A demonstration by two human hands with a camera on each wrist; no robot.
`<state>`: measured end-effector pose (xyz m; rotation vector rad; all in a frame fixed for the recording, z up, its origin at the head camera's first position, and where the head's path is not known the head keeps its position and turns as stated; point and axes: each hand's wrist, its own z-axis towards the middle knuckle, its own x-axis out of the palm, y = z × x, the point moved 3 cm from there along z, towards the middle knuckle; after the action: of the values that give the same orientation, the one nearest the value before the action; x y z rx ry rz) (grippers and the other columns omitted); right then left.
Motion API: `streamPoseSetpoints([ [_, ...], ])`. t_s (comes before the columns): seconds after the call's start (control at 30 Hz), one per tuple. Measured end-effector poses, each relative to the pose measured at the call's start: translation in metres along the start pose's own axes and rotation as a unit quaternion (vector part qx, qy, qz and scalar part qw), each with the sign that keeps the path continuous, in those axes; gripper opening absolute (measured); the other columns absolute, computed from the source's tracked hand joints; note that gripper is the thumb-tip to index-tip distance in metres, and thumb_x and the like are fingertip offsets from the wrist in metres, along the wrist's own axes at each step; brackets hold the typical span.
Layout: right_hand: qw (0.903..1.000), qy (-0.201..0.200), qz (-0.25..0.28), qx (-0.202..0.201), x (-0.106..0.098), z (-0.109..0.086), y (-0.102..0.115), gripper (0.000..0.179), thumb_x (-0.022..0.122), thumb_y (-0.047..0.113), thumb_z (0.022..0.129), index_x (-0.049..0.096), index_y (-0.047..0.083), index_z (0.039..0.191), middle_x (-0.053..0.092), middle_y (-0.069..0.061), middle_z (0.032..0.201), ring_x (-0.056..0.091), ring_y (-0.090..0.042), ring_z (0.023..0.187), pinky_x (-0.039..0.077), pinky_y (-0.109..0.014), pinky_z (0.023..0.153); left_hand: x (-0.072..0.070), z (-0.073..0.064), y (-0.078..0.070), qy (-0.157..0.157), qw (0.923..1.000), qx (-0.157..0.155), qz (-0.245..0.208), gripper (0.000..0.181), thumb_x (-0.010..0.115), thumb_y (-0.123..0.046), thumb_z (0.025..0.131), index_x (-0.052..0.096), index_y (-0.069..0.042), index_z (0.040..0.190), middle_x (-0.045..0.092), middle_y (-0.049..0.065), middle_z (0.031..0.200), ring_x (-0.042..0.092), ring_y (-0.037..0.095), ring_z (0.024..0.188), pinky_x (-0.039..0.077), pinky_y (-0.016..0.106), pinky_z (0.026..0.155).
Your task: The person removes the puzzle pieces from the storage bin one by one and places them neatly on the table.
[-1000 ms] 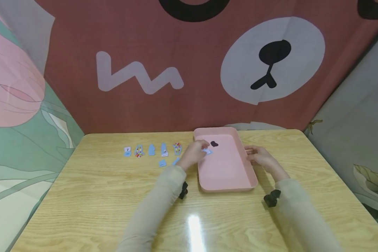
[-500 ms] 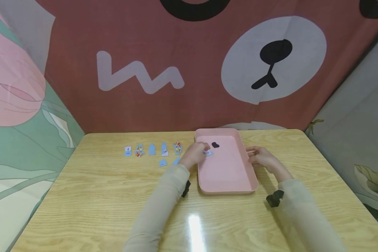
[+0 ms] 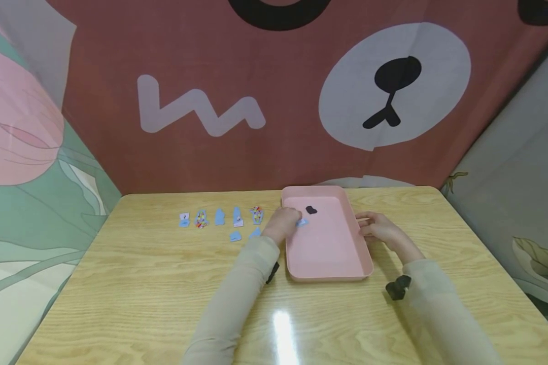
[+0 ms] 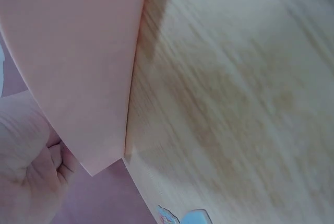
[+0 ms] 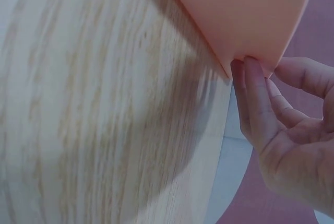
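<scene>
My left hand (image 3: 282, 223) reaches over the left wall of a pink tray (image 3: 331, 253). Its fingers are at a small flat light-blue piece (image 3: 303, 222) that lies on the tray floor; the fingertips are hidden, so I cannot tell whether they pinch it. In the left wrist view, the curled fingers (image 4: 56, 161) show past the tray wall. A dark, irregular flat piece (image 3: 311, 210) lies farther back in the tray. On the opposite side, my right hand (image 3: 378, 229) touches the outer wall with extended fingers (image 5: 258, 96), its wrist above the table.
Left of the tray, several small flat pieces stand in a row on the wooden table (image 3: 141, 284), among them a plain blue piece (image 3: 219, 217) and a multicoloured piece (image 3: 201, 219). Nearer lies another blue piece (image 3: 235, 236). A brown cloth backdrop (image 3: 292, 157) hangs behind.
My left hand has shifted slightly right and nearer, its fingers now more tucked toward the blue piece. The right hand stays at the tray wall.
</scene>
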<state>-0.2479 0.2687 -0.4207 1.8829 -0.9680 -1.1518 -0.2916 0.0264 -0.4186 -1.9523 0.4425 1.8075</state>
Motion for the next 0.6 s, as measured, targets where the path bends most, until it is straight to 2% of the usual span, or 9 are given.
streamPoseSetpoints([
  [0.23, 1.0000, 0.000, 0.000, 0.000, 0.0007, -0.0021, 0.0020, 0.061, 0.052, 0.002, 0.090, 0.025, -0.011, 0.142, 0.045, -0.032, 0.130, 0.060, -0.003, 0.085, 0.056, -0.024, 0.075, 0.0006, -0.0006, -0.0017, -0.013, 0.9987, 0.019, 0.046, 0.021, 0.059, -0.004, 0.090, 0.071, -0.013, 0.104, 0.071, 0.004, 0.104, 0.065, 0.020, 0.097, 0.051, 0.033, 0.092],
  [0.37, 1.0000, -0.003, 0.002, 0.002, 0.0007, -0.0014, 0.0015, 0.061, 0.052, 0.002, 0.089, 0.025, -0.011, 0.142, 0.047, -0.030, 0.128, 0.059, -0.003, 0.084, 0.055, -0.023, 0.075, 0.0011, -0.0005, -0.0028, -0.004, 0.9959, 0.023, 0.087, 0.020, 0.057, -0.005, 0.091, 0.072, -0.013, 0.102, 0.072, 0.003, 0.103, 0.065, 0.020, 0.095, 0.051, 0.032, 0.091],
  [0.47, 1.0000, -0.003, 0.007, 0.001, 0.0010, -0.0010, 0.0011, 0.060, 0.052, 0.002, 0.089, 0.025, -0.011, 0.142, 0.047, -0.029, 0.127, 0.059, -0.003, 0.084, 0.055, -0.023, 0.075, 0.0010, -0.0008, -0.0040, 0.000, 0.9945, 0.023, 0.102, 0.019, 0.056, -0.006, 0.091, 0.073, -0.013, 0.098, 0.073, 0.002, 0.101, 0.066, 0.019, 0.091, 0.052, 0.031, 0.088],
  [0.6, 1.0000, -0.002, 0.009, 0.001, 0.0009, -0.0008, 0.0005, 0.060, 0.052, 0.002, 0.090, 0.025, -0.011, 0.142, 0.045, -0.031, 0.130, 0.059, -0.003, 0.085, 0.055, -0.023, 0.076, 0.0007, -0.0017, -0.0049, 0.001, 0.9971, 0.023, 0.072, 0.020, 0.057, -0.005, 0.091, 0.073, -0.015, 0.096, 0.073, 0.000, 0.101, 0.065, 0.018, 0.093, 0.050, 0.032, 0.090],
])
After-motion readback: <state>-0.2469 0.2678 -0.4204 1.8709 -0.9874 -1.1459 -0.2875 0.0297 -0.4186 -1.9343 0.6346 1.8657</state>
